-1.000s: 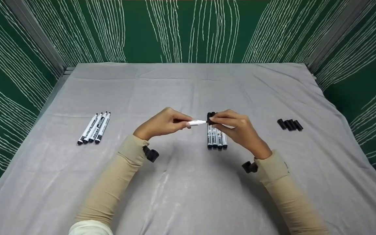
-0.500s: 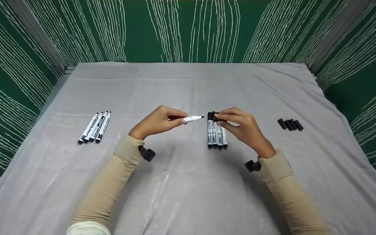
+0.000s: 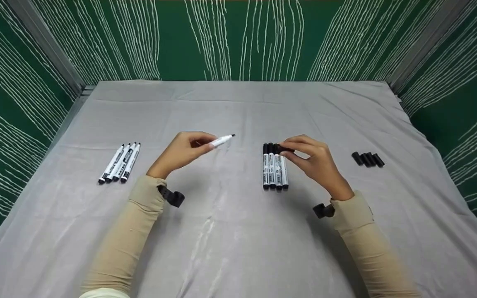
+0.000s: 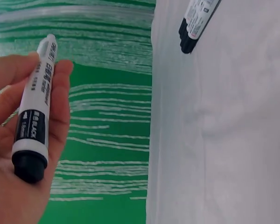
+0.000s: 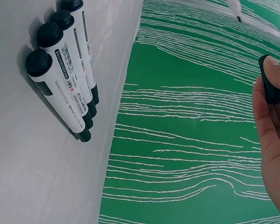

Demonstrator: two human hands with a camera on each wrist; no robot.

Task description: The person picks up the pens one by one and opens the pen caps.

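Observation:
My left hand (image 3: 182,152) pinches an uncapped white marker (image 4: 37,93) above the table, its black tip (image 3: 233,135) pointing away to the right. In the left wrist view the marker's black end plug faces the camera. My right hand (image 3: 311,159) pinches a black marker cap (image 5: 269,81) between thumb and fingers, apart from the marker. Below that hand lies a row of capped markers (image 3: 272,171), side by side; the hand overlaps their far end in the head view.
On the left lie several uncapped markers (image 3: 120,162) in a slanted row. Several loose black caps (image 3: 367,159) sit together at the right. A grey cloth (image 3: 230,240) covers the table, and green walls with white lines (image 3: 180,41) enclose its back and sides.
The cap has come off the marker's tip. My left hand has moved left with the marker, now tilted up; my right hand has shifted slightly right with the cap.

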